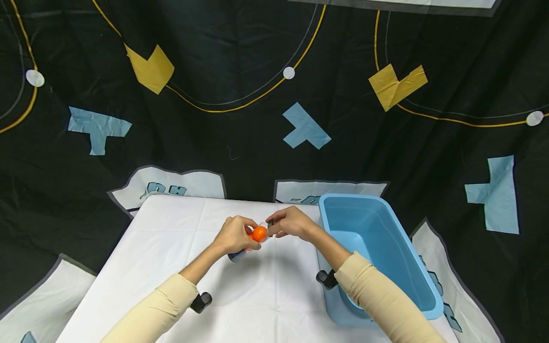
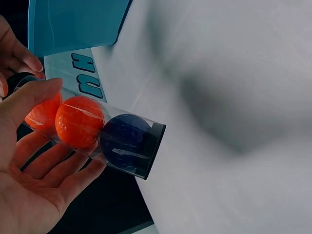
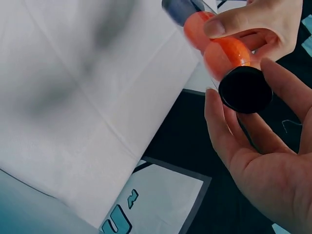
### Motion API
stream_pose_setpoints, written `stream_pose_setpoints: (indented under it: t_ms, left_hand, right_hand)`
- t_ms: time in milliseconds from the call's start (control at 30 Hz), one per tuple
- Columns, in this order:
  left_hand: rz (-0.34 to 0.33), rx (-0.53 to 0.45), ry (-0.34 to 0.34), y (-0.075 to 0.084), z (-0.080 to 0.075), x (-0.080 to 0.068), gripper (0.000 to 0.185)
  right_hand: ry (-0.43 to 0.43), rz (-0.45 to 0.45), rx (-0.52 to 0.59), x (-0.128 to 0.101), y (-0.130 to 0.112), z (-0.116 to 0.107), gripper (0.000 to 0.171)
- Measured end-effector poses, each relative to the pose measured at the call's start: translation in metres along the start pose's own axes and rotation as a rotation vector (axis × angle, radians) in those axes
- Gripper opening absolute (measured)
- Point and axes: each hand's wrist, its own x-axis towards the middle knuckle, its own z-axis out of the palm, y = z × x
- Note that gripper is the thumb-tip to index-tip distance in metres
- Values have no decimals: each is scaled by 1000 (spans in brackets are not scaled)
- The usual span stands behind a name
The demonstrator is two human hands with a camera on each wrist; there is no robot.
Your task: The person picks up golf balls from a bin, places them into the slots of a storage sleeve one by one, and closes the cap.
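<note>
My left hand (image 1: 233, 236) grips a clear plastic tube (image 2: 103, 127) over the table. Inside the tube sit two orange balls (image 2: 80, 122) and a dark blue ball (image 2: 126, 140), the blue one against the black base (image 2: 155, 151). At the other end is a round black cap (image 3: 245, 89), pinched between the thumb and fingers of my right hand (image 1: 293, 223). Whether the cap is fully seated on the tube cannot be told. The left thumb lies across the tube near the capped end, with the fingers underneath.
A light blue plastic tub (image 1: 386, 252) stands on the right of the white-covered table (image 1: 171, 247), beneath my right forearm. Behind the table hangs a black cloth (image 1: 240, 143) with blue and yellow tape shapes.
</note>
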Motion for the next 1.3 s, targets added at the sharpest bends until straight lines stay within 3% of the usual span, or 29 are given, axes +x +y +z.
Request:
stream_pose_setpoints:
  t_ms: [267, 533, 900, 1300]
  left_hand:
    - [28, 15, -2, 2, 2, 1, 37]
    - [27, 24, 5, 2, 5, 2, 34]
    - [39, 9, 9, 6, 6, 4, 35]
    - [27, -2, 15, 5, 5, 4, 33]
  right_hand:
    - [17, 8, 18, 1, 4, 2, 32]
    - [-23, 8, 32, -1, 4, 1, 40]
    - [86, -14, -25, -1, 3, 2, 32]
    - [10, 23, 68, -1, -2, -5, 35]
